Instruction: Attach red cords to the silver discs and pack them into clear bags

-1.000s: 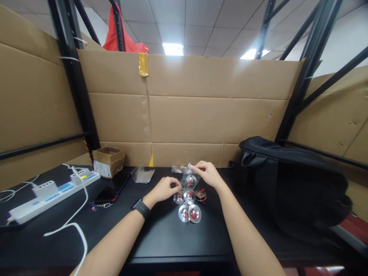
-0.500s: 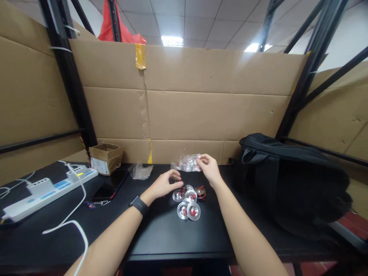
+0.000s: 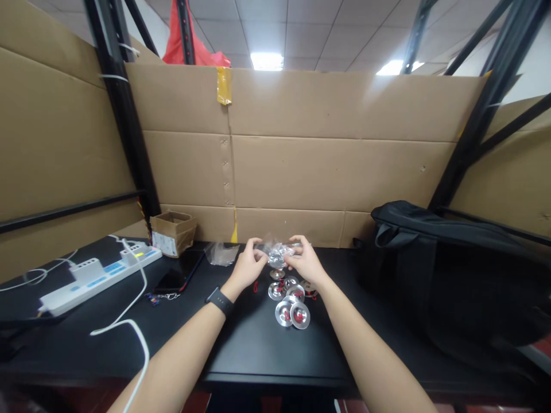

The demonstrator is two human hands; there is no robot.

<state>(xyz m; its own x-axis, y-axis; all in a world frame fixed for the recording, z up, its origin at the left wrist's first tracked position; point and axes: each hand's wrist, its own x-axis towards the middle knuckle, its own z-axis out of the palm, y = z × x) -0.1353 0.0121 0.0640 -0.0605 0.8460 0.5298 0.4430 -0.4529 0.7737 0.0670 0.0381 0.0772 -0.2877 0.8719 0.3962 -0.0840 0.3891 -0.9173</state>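
A crumpled clear plastic bag (image 3: 278,254) with shiny contents is held between my two hands over the far part of the black table. My left hand (image 3: 249,264), on the watch side, pinches its left edge. With thumb and fingers closed, my right hand (image 3: 305,261) grips the right edge. Just below the bag lie several small silver finger cymbals (image 3: 300,315) with red loops, some overlapping. One cymbal (image 3: 276,275) sits right under the bag. A loose red loop (image 3: 255,287) rests left of the pile.
A flat clear bag (image 3: 221,254), a phone (image 3: 181,272) and a small open carton (image 3: 173,232) lie to the left. Farther left are a white power strip (image 3: 101,281) and its cable. A black backpack (image 3: 439,275) fills the right side; cardboard (image 3: 293,172) walls the back.
My left hand has moved from beside the cymbals up to the plastic bag and taken its left edge. The bag has come slightly nearer, and the view has shifted a little left.
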